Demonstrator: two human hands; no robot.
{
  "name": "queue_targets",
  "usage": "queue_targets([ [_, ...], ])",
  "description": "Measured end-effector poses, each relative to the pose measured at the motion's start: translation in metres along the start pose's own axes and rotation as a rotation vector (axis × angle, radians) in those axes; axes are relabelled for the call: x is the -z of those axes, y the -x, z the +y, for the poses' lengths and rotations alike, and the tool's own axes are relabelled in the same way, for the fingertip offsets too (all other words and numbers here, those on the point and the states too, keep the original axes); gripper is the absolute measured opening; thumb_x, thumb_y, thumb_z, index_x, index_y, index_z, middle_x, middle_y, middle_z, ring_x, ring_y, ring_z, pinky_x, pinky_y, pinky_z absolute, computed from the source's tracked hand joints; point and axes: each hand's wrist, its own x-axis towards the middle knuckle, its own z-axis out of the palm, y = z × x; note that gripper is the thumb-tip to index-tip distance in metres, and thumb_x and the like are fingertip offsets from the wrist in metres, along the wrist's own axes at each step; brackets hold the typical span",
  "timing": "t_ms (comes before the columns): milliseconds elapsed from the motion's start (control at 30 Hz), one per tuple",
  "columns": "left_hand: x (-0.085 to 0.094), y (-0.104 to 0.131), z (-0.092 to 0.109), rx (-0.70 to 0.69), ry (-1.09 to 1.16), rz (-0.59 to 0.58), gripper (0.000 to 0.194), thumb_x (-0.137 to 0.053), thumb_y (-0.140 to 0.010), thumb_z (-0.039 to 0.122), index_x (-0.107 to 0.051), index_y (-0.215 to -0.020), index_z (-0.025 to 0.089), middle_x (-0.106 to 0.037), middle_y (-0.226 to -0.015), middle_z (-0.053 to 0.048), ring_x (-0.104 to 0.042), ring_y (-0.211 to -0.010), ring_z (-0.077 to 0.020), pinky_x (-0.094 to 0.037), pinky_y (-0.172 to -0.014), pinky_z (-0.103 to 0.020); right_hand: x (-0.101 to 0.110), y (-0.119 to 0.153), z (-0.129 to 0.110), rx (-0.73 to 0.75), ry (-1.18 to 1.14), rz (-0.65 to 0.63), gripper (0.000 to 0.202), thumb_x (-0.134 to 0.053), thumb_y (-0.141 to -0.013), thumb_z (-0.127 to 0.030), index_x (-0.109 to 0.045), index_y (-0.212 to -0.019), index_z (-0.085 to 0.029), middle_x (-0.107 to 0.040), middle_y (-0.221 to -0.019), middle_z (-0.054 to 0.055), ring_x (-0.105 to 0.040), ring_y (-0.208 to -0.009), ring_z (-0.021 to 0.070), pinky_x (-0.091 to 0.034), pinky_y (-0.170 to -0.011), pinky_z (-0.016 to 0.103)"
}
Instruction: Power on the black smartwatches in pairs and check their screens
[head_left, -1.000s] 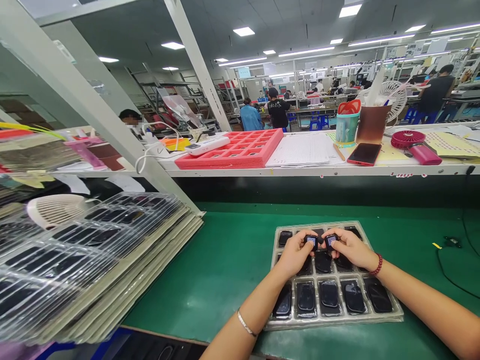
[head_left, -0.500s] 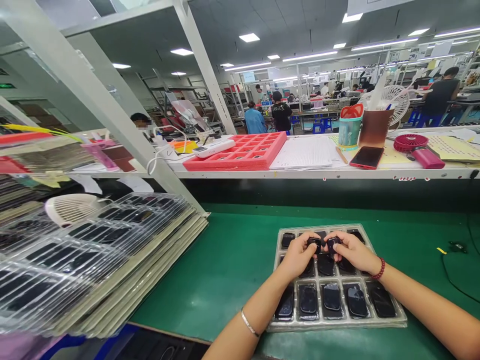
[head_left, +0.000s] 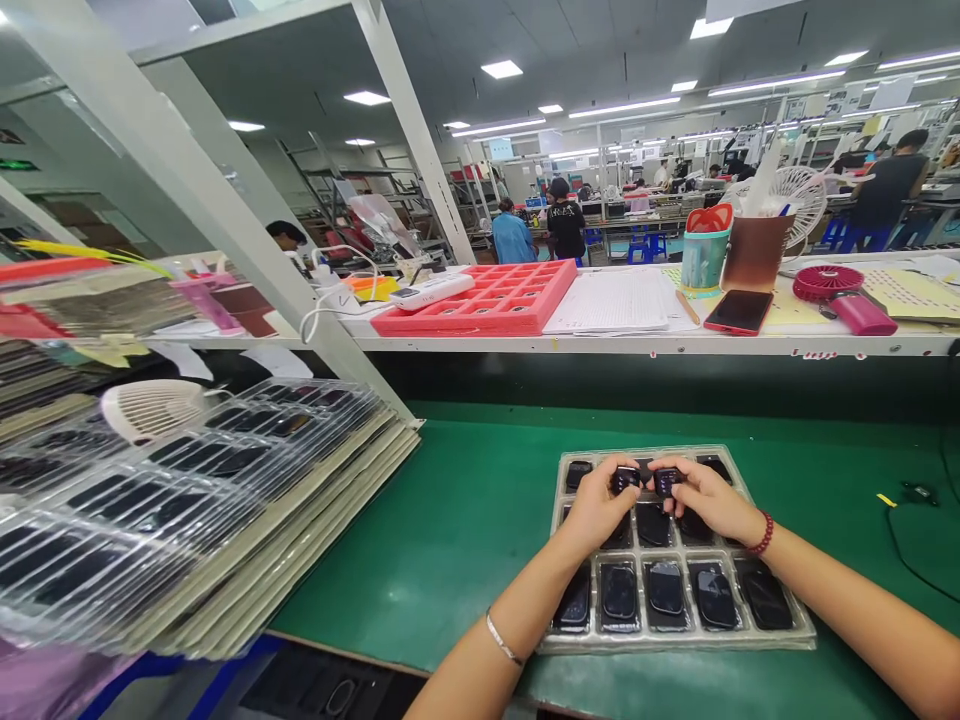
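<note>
A clear plastic tray [head_left: 679,645] lies on the green work surface, its pockets holding several dark, round-cornered watch-like pieces. Over its back rows, my left hand [head_left: 604,505] pinches a small black watch-like piece [head_left: 625,480] between thumb and fingers. Close beside it, my right hand [head_left: 709,500] grips another small black watch-like piece [head_left: 666,483] in the same way. Both pieces are held just above the tray, a narrow gap apart. My fingers partly cover them, and the hands hide some pockets behind and below.
Stacked trays [head_left: 300,540] of dark pieces stand at left with a white fan [head_left: 154,410] on top. A shelf [head_left: 600,346] runs across the back, bearing a red foam tray [head_left: 480,300], papers, a phone [head_left: 739,311] and a cup. A black cable [head_left: 911,555] lies at right.
Both hands stay over the tray with their pieces, whose faces have tilted slightly. The whole view has shifted a little.
</note>
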Motion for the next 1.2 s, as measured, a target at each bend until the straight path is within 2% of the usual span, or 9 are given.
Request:
queue_targets([
  [167,0.0015,-0.0007,-0.0017,0.094,0.059,-0.013,0.033,-0.04,-0.08,0.014,-0.055,-0.109,0.02,-0.063,-0.095,-0.003,-0.057,-0.065,-0.0107,-0.047,-0.065,-0.025,0.0006,-0.0003,-0.0003,-0.036,-0.007,0.022,0.025,-0.053,-0.08,-0.03,-0.054,-0.102,-0.019,-0.062,-0.083,0.003,-0.053,-0.052,0.0103,-0.046,-0.051,0.025],
  [267,0.0022,-0.0016,-0.0047,0.079,0.058,0.005,0.04,-0.043,-0.075,0.008,-0.053,-0.111,0.021,-0.063,-0.098,-0.003,-0.059,-0.073,-0.0124,-0.047,-0.071,-0.026,-0.0003,0.0003,-0.0017,-0.018,0.014,-0.005,0.025,-0.057,-0.077,-0.026,-0.054,-0.101,-0.02,-0.062,-0.084,0.002,-0.054,-0.057,0.0117,-0.047,-0.055,0.027],
  [467,0.0004,-0.0017,-0.0057,0.016,-0.005,0.018,0.026,-0.053,-0.073,0.012,-0.059,-0.098,0.017,-0.063,-0.095,-0.005,-0.057,-0.085,-0.017,-0.046,-0.077,-0.028,-0.0003,0.0006,-0.0012,-0.008,-0.005,-0.041,0.034,-0.05,-0.078,-0.019,-0.052,-0.112,-0.02,-0.062,-0.098,0.006,-0.06,-0.066,0.0136,-0.049,-0.059,0.028],
  [567,-0.0003,-0.0016,-0.003,0.004,0.038,0.022,0.037,-0.056,-0.069,0.009,-0.056,-0.106,0.018,-0.063,-0.098,-0.005,-0.058,-0.086,-0.0165,-0.046,-0.077,-0.027,-0.0008,0.0012,-0.0002,0.018,-0.019,-0.049,0.04,-0.054,-0.076,-0.016,-0.051,-0.116,-0.021,-0.061,-0.102,0.006,-0.061,-0.069,0.0137,-0.05,-0.062,0.028],
  [700,0.0009,-0.0016,0.0009,0.076,0.119,-0.021,0.025,-0.051,-0.08,0.025,-0.059,-0.102,0.016,-0.064,-0.088,-0.006,-0.058,-0.067,-0.0134,-0.047,-0.062,-0.025,0.0011,0.0009,0.0,-0.023,-0.038,-0.063,0.029,-0.05,-0.083,-0.029,-0.056,-0.109,-0.019,-0.064,-0.091,0.005,-0.061,-0.062,0.0135,-0.049,-0.056,0.027],
  [800,0.0017,-0.0013,0.0016,0.13,0.145,-0.009,0.032,-0.04,-0.087,0.036,-0.059,-0.101,0.015,-0.064,-0.078,-0.005,-0.055,-0.056,-0.0112,-0.046,-0.057,-0.025,0.0034,0.0,0.0001,-0.033,-0.097,-0.036,0.032,-0.043,-0.087,-0.039,-0.058,-0.106,-0.018,-0.065,-0.087,0.006,-0.062,-0.061,0.0147,-0.049,-0.055,0.027],
  [967,0.0006,-0.0015,0.0005,0.073,0.153,-0.012,0.049,-0.062,-0.072,0.019,-0.05,-0.119,0.019,-0.064,-0.102,-0.007,-0.061,-0.083,-0.0158,-0.048,-0.072,-0.025,0.0015,-0.0001,0.0004,-0.01,-0.062,0.012,0.041,-0.059,-0.075,-0.023,-0.051,-0.115,-0.021,-0.063,-0.098,0.006,-0.059,-0.064,0.0126,-0.048,-0.056,0.025],
  [1067,0.0011,-0.0021,0.0007,0.1,0.151,-0.037,0.03,-0.051,-0.081,0.03,-0.058,-0.106,0.015,-0.066,-0.094,-0.008,-0.061,-0.067,-0.0134,-0.046,-0.056,-0.022,0.0013,-0.0002,0.0012,-0.035,-0.054,-0.012,0.034,-0.055,-0.079,-0.027,-0.053,-0.112,-0.019,-0.064,-0.09,0.005,-0.058,-0.058,0.0116,-0.048,-0.054,0.025],
  [1200,0.0019,-0.0029,-0.0013,0.111,0.092,-0.021,0.033,-0.044,-0.085,0.031,-0.058,-0.109,0.015,-0.066,-0.087,-0.007,-0.06,-0.062,-0.0129,-0.041,-0.047,-0.02,0.0044,-0.0018,0.0037,-0.035,-0.127,-0.004,0.032,-0.043,-0.086,-0.04,-0.056,-0.106,-0.017,-0.064,-0.084,0.006,-0.059,-0.058,0.0137,-0.048,-0.053,0.027],
])
